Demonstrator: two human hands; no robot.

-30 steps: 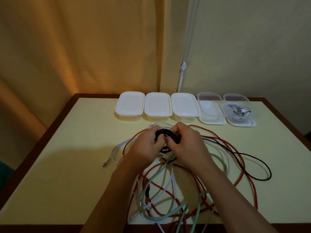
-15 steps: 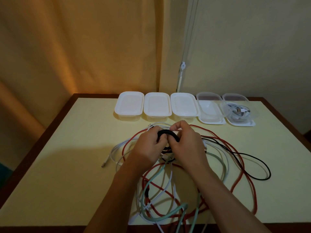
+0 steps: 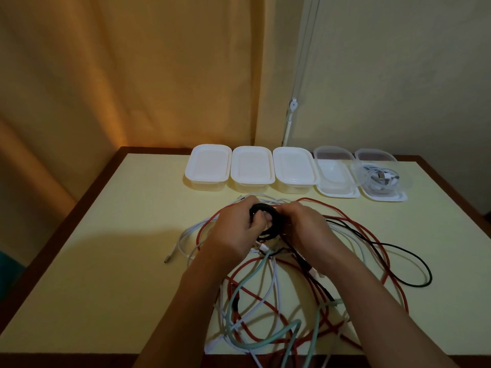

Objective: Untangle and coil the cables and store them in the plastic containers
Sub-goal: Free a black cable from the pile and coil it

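We see both hands meeting over the middle of the table (image 3: 111, 235), and they hold together a small black coil (image 3: 265, 212) of cable. The left hand (image 3: 233, 232) grips the coil from its left side, with the fingers curled over the top of the ring and the thumb pressed in the opening. The right hand (image 3: 305, 227) has its fingers curled on the right side of the coil; it seems to pinch the cable there, but the fingertips are hidden behind the knuckles, so we are not fully sure how they lie.

From under the right hand the loose part of the black cable (image 3: 414, 264) runs away to the right and makes a wide loop on the table. Below and around both wrists lies the tangle: a red cable (image 3: 353, 221), a white cable (image 3: 186, 235) whose plug points away to the left of the left hand, and a pale green cable (image 3: 255, 277) that goes toward the near edge.

Beyond the hands, at the far edge, stand five plastic containers in a row. The three closed containers (image 3: 251, 166) are straight ahead of the left hand. To the right of them is an open empty container (image 3: 334, 179), and last an open container with a coiled white cable (image 3: 380, 179) inside it.
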